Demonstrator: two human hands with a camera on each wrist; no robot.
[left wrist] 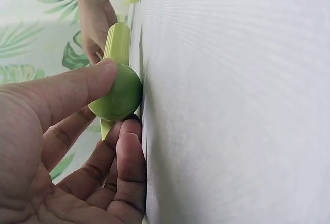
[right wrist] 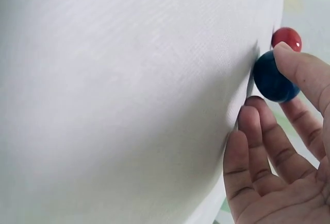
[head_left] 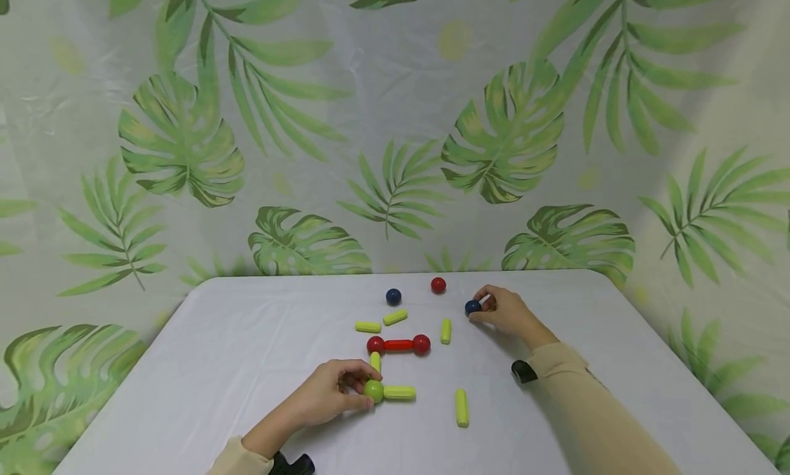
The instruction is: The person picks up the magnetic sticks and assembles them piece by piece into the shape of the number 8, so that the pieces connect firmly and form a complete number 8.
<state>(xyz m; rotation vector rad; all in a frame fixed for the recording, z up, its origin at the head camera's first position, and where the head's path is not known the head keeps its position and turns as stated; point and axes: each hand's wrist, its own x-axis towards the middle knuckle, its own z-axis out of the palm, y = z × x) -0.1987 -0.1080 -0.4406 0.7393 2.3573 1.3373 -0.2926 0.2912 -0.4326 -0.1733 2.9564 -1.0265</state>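
Note:
My left hand (head_left: 338,393) pinches a green ball (head_left: 373,391) between thumb and fingers, low on the white table. From that ball a yellow-green rod (head_left: 400,393) points right, and another yellow-green rod (head_left: 375,362) runs back to a red ball (head_left: 375,345). A red rod (head_left: 398,346) links this red ball to a second red ball (head_left: 422,345) on its right. At the right, my right hand (head_left: 503,314) holds a dark blue ball (right wrist: 273,77) between thumb and forefinger, close against the table surface, its other fingers loosely bent.
Beyond the joined pieces lie a dark blue ball (head_left: 393,297), a red ball (head_left: 438,285) and loose yellow-green rods, one of them short (head_left: 446,331). Another yellow-green rod (head_left: 462,408) lies nearer, between the arms. A leaf-patterned cloth (head_left: 395,118) hangs behind the table (head_left: 247,324).

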